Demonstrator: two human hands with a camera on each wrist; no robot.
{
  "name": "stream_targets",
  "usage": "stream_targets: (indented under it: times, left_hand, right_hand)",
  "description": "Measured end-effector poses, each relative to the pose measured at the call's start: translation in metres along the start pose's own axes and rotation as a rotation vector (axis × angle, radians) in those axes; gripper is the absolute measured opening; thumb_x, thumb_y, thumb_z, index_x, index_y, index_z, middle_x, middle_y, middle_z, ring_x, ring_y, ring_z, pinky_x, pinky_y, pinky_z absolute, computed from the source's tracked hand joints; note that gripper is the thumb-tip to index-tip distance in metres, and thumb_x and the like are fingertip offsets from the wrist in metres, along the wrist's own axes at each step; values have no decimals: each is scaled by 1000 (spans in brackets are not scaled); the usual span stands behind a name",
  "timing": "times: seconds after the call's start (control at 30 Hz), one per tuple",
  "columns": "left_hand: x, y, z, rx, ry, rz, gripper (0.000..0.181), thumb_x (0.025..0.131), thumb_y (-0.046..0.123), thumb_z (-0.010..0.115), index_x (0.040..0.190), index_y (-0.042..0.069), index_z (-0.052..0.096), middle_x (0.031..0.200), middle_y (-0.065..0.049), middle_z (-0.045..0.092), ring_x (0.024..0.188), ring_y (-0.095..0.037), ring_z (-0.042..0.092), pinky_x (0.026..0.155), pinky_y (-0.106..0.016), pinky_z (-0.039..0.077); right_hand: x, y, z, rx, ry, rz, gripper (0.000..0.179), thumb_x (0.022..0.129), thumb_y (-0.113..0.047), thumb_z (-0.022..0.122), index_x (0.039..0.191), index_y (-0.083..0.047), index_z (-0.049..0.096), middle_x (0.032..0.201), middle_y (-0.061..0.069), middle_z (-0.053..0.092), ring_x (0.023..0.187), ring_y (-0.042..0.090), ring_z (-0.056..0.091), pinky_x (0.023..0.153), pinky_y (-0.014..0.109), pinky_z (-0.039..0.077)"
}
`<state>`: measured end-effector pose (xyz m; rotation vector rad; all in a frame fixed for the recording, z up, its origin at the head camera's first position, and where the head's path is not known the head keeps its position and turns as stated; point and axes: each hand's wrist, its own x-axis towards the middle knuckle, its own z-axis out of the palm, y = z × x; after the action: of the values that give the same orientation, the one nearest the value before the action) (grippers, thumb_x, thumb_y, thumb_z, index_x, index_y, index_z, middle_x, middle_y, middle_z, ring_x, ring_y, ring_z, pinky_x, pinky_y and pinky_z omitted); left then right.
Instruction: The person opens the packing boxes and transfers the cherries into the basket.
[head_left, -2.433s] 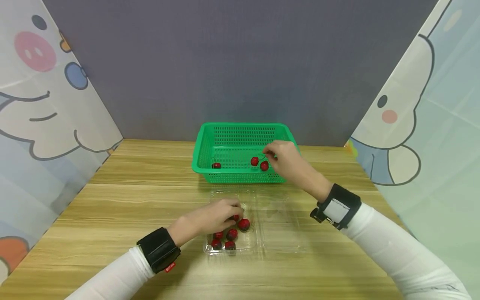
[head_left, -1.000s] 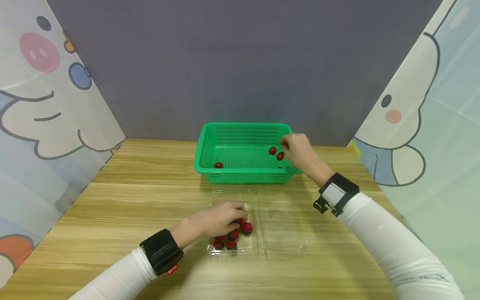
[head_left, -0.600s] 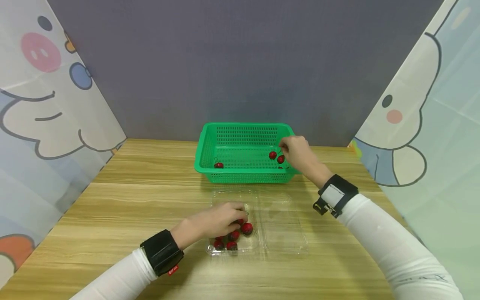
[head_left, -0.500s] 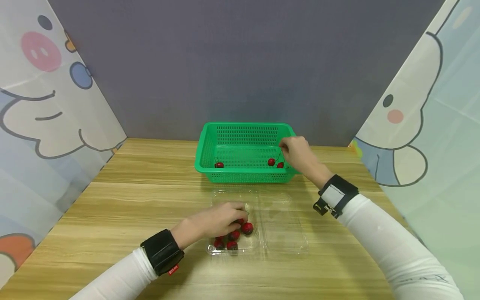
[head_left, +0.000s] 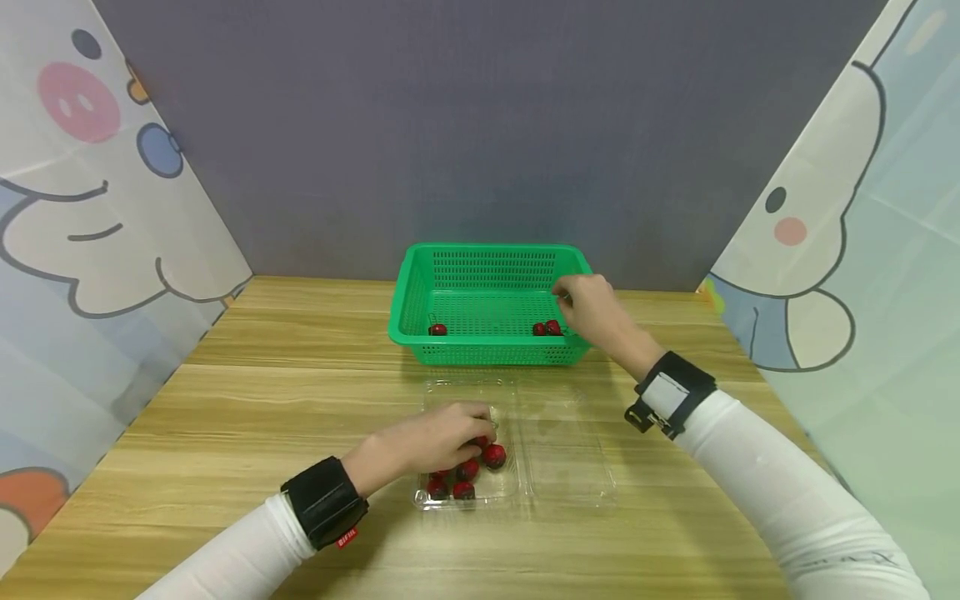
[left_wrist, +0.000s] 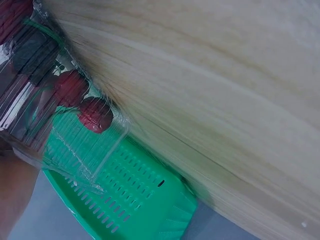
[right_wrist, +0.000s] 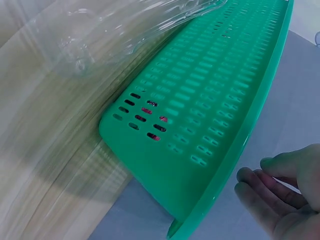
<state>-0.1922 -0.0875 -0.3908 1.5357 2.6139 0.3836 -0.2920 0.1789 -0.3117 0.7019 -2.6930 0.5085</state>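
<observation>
A green plastic basket (head_left: 491, 350) stands at the back. Over its right end, my right hand (head_left: 592, 312) has loosely bent fingers; in the right wrist view nothing shows between the fingertips (right_wrist: 245, 175). Below it, red cherries (head_left: 553, 327) lie in the basket's front right corner, and another cherry (head_left: 438, 330) is at the front left. My left hand (head_left: 442, 437) reaches into a clear plastic clamshell box (head_left: 457, 388) over several dark red cherries (head_left: 467, 470). One cherry shows under its fingers; whether they pinch it or its stem I cannot tell.
The box's clear lid (head_left: 566, 454) lies folded open to the right on the wooden table (head_left: 285, 400). A grey panel (head_left: 480, 125) rises behind the basket, and cartoon-printed sheets (head_left: 90, 192) flank both sides.
The cherries that hung by their stems from my right hand have sunk into the basket's front right corner, and the fingers have let go. My left hand stays in the box.
</observation>
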Motion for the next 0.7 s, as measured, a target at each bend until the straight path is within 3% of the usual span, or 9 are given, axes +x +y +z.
stream_targets:
  times: [0.7]
  left_hand:
    - [-1, 1, -13, 19, 31, 28, 13, 91, 9, 71, 104, 10, 70, 101, 3, 58, 91, -6, 59, 75, -8, 43]
  right_hand:
    - [-7, -8, 1, -62, -19, -41, 13, 94, -7, 65, 103, -3, 73, 99, 9, 68, 88, 25, 68, 67, 32, 52]
